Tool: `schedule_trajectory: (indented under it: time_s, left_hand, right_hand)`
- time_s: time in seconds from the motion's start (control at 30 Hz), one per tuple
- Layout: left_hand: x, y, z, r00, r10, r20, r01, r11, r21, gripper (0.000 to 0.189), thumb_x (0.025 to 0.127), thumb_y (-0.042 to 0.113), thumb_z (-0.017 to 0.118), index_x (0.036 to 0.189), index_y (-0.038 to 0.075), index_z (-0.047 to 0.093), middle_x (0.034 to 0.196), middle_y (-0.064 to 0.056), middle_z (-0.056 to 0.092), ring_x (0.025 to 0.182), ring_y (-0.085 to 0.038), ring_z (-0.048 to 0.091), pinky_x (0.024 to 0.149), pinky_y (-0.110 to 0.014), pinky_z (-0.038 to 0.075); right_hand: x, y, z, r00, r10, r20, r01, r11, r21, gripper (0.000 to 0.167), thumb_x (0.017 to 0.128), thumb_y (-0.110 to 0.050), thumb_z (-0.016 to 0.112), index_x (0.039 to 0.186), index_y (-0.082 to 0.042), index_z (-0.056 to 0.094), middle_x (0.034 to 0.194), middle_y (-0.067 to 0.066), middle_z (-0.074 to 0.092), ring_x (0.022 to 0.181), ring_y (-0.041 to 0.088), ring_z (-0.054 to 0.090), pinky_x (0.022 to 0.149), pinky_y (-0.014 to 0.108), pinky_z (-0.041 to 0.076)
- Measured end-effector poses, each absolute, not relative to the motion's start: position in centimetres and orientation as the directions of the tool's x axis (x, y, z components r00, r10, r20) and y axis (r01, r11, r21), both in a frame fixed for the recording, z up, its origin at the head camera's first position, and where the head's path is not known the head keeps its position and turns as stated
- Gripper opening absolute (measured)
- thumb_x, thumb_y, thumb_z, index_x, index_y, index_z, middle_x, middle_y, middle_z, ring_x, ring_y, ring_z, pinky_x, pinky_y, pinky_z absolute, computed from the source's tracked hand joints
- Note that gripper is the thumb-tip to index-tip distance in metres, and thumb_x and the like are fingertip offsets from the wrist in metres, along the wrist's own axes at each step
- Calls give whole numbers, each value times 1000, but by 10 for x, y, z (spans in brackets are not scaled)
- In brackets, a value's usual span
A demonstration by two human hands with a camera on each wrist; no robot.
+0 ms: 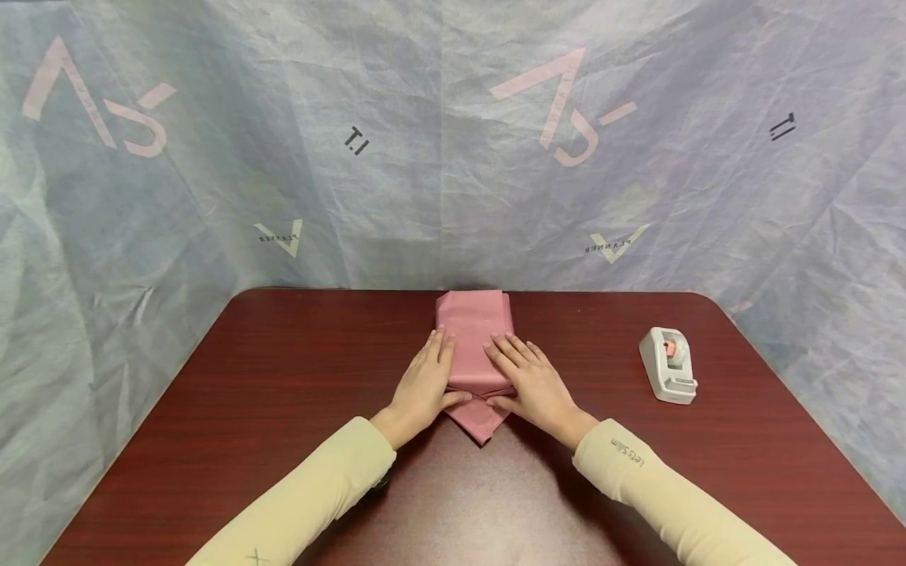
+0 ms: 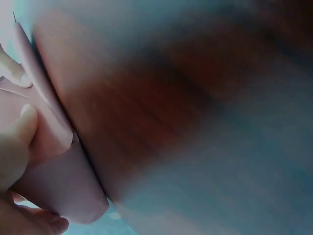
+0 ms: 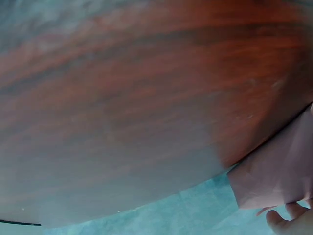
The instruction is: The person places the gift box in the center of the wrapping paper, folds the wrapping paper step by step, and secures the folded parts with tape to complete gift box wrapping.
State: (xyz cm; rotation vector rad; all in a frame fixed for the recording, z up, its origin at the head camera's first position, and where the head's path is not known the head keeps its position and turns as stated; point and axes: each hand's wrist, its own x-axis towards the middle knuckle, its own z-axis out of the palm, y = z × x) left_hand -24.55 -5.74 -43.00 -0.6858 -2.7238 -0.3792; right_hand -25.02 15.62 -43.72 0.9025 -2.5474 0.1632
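The pink-wrapped parcel [image 1: 471, 346] lies on the reddish-brown worktop [image 1: 318, 346], a pointed flap [image 1: 481, 424] sticking out at its near end. The left hand [image 1: 419, 385] rests along its left side, the right hand [image 1: 539, 385] on its right; both have fingers extended, thumbs at the flap. A white tape dispenser [image 1: 658, 376] stands well apart, right of the parcel.
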Motion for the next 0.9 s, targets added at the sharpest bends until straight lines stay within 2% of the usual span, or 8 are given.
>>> schedule_trajectory:
  time_s: [0.33, 0.57, 0.7, 0.9]
  left_hand:
    - [-245, -48, -429, -846, 417, 332, 436, 900, -20, 109, 59, 57, 75, 137, -7, 31, 141, -28, 32, 131, -37, 35, 106, -40, 32]
    - [-245, -43, -427, -860, 394, 324, 401, 915, -49, 110, 56, 57, 77, 135, -7, 33, 140, -29, 34, 130, -37, 36, 106, -40, 33]
    - [-245, -43, -426, -864, 391, 318, 392, 918, -62, 110, 56, 57, 77, 134, -7, 34, 139, -28, 35, 130, -37, 36, 105, -40, 33]
    - [-245, -43, -427, -867, 390, 309, 391, 918, -60, 108, 58, 56, 77, 135, -7, 33, 140, -29, 33, 131, -36, 35, 106, -40, 32]
  right_hand:
    - [-248, 157, -435, -700, -587, 406, -636, 772, 20, 83, 71, -46, 73, 138, -12, 39, 144, 10, 37, 133, 30, 34, 104, 50, 30]
    - [-242, 160, -426, -681, -624, 383, -676, 736, -2, 86, 72, -39, 74, 140, -5, 33, 147, 13, 31, 135, 30, 30, 104, 52, 29]
    - [-234, 161, -421, -620, -651, 437, -705, 707, 54, 80, 73, -36, 74, 137, -3, 38, 143, 13, 37, 132, 27, 36, 104, 49, 29]
    - [-218, 162, -418, -444, -735, 513, -796, 586, 152, 51, 75, -17, 70, 121, -4, 54, 129, 11, 52, 120, 26, 47, 103, 44, 33]
